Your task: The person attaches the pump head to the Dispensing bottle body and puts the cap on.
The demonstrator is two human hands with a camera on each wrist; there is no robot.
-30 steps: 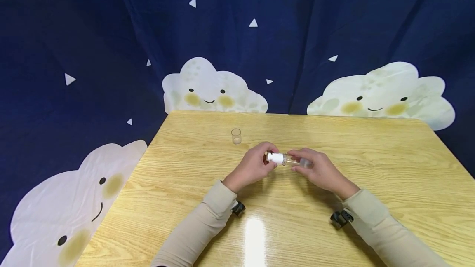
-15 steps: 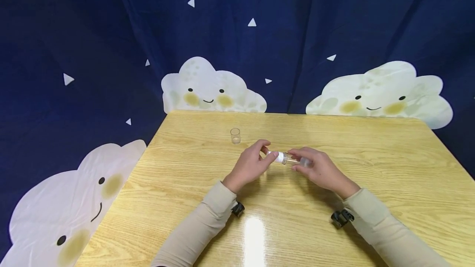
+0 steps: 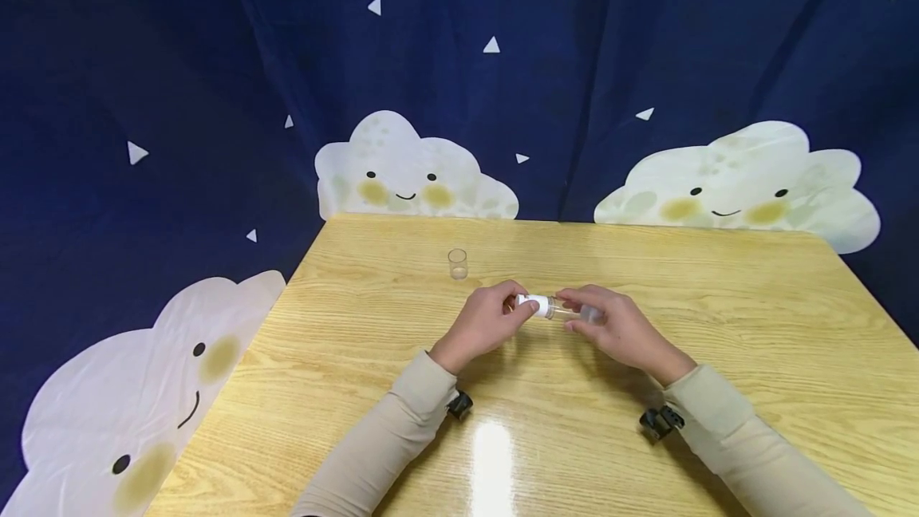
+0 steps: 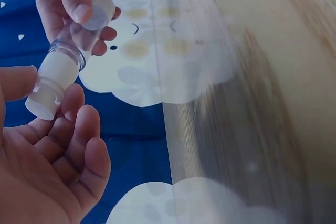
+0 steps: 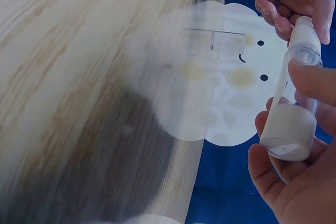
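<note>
A small clear pump bottle [image 3: 565,313] lies nearly level above the table, its white pump head [image 3: 534,305] pointing left. My left hand [image 3: 488,321] pinches that head between thumb and index finger; the other fingers curl loosely below it in the left wrist view. Around the clear body, my right hand [image 3: 621,329] curls its thumb and fingers. The white base [image 5: 289,132] of the bottle faces the right wrist camera. A clear cap [image 3: 458,264] stands on the table beyond my left hand, apart from both hands.
The wooden table [image 3: 345,294] has a bright glare patch near the front. Behind it and along its left side hangs a dark blue curtain [image 3: 445,38] printed with white clouds and triangles.
My left fingers loosened from the pump head and spread half a second ago, and now pinch it again with the thumb higher. The right hand and the clear cap stay in place.
</note>
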